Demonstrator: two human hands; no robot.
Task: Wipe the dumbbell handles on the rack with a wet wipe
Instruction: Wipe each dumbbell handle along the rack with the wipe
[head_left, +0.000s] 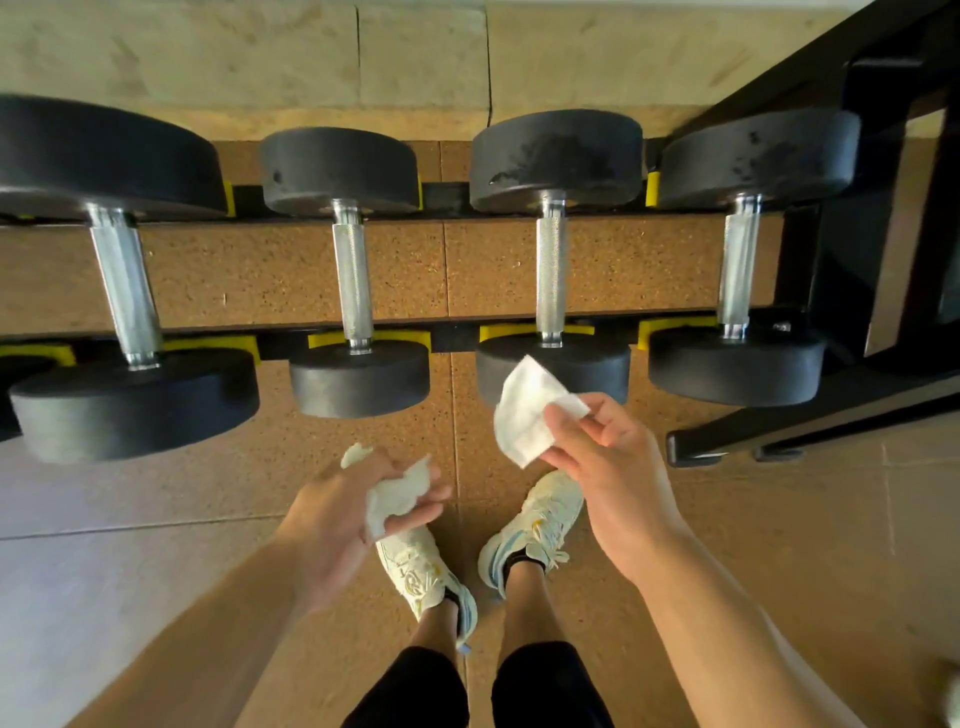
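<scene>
Cork-brown floor (571, 270) under black rack (452, 338), four dumbbells on it. Left hand (358, 499) clenched round crumpled wipe (395, 493); right hand (602, 447) pinches flat wipe (524, 410) near third dumbbell's handle (550, 270). Risk: loose pinch, wipe drops onto floor; crumpled wipe likely dirty, smears handles.

Left hand (358, 499) curled, grip closed; right hand (597, 447) raised, fingertips in pinch.

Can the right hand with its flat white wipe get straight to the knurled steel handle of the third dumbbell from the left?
Probably yes. The right hand pinches the flat white wipe just before that knurled steel handle, and nothing lies over the bar; only the near black weight head sits between.
</scene>
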